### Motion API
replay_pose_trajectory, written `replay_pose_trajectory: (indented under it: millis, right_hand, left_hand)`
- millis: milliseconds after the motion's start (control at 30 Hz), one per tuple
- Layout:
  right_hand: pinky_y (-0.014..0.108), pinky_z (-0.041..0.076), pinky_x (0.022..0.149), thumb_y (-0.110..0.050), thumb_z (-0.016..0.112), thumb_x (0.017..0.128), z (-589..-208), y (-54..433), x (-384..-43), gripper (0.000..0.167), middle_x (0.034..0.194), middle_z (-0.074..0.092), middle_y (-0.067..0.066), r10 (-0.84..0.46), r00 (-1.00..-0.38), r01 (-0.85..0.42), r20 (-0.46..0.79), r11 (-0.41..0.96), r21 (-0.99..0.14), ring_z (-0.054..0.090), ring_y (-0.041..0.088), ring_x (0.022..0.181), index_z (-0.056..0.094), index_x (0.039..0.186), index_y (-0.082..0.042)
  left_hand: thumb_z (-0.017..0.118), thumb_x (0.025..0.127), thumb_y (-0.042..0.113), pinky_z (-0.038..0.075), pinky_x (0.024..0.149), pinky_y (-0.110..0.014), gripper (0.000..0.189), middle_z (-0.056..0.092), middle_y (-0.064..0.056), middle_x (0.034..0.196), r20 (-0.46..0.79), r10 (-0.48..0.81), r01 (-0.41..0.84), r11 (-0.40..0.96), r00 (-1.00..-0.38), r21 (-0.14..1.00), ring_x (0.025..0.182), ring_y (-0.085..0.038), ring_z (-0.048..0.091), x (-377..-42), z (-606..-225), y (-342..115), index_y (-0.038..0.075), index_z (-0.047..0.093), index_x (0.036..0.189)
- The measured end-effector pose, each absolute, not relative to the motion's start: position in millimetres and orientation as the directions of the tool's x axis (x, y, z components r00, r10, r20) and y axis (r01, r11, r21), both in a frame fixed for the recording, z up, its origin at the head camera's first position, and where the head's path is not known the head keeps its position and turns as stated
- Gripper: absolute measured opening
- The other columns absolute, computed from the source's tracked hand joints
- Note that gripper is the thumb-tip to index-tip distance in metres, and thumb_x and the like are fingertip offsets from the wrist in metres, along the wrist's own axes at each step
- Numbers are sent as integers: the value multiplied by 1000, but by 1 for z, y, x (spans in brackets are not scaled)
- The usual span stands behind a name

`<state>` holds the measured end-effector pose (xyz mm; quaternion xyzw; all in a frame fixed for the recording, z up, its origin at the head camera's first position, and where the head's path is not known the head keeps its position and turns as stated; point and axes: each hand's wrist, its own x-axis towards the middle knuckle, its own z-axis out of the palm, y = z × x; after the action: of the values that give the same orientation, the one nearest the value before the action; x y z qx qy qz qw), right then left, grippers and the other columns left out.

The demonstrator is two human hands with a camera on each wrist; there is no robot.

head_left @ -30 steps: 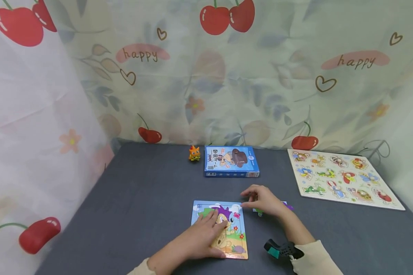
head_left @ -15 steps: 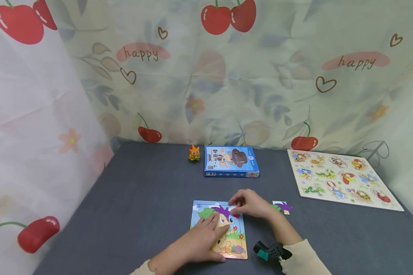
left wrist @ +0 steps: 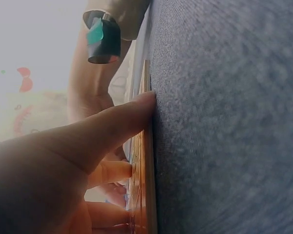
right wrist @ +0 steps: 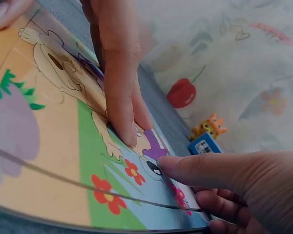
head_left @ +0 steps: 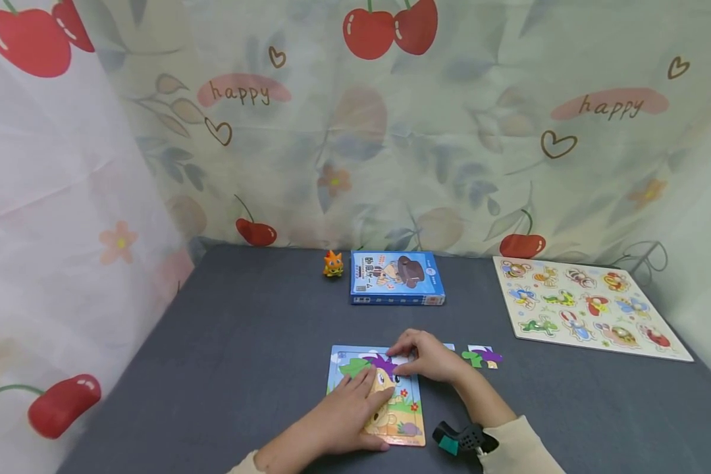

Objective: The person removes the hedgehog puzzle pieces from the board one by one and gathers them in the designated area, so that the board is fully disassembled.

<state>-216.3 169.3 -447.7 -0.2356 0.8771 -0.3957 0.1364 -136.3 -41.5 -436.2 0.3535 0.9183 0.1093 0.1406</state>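
A picture puzzle [head_left: 411, 415] of a purple-haired cartoon animal lies in a thin board at the table's near middle. My left hand [head_left: 346, 411] rests on its left half, fingers spread over the picture. In the left wrist view the left thumb [left wrist: 144, 105] lies at the board's near edge. My right hand [head_left: 426, 359] is at the top right, thumb and curled fingers pinching at a purple-and-blue puzzle piece [right wrist: 154, 146]. In the right wrist view the right thumb [right wrist: 178, 168] touches it beside the printed eye; the index fingertip is hidden. Loose puzzle pieces [head_left: 482, 357] lie right of the board.
A blue game box [head_left: 397, 278] and a small orange toy figure [head_left: 333, 264] stand at the back of the dark table [head_left: 261, 322]. At right lies a white insect puzzle board [head_left: 592, 309]. Printed curtains [head_left: 480, 164] enclose the table.
My right hand has moved left from beside the loose pieces onto the puzzle's top right, uncovering those pieces. The left hand has stayed nearly still on the board.
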Motion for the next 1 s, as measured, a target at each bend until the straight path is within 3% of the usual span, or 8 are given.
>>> replay_pose_trajectory:
  millis: [700, 1000]
  right_hand:
    - [22, 42, 72, -11, 71, 81, -447, 170, -213, 21, 98, 60, 4, -497, -866, -280, -46, 559, -781, 48, 16, 85, 68, 102, -7]
    - [22, 48, 68, -6, 70, 81, -447, 175, -216, 20, 90, 65, 5, -390, -914, -132, -111, 544, -828, 53, 15, 77, 70, 100, -3]
  left_hand:
    - [58, 80, 63, 31, 109, -51, 74, 27, -15, 152, -175, 685, 630, 723, -707, 284, 142, -27, 25, -137, -436, -42, 26, 39, 142]
    - [58, 80, 63, 30, 109, -51, 74, 26, -16, 152, -181, 676, 619, 731, -714, 286, 142, -27, 24, -136, -437, -42, 27, 39, 141]
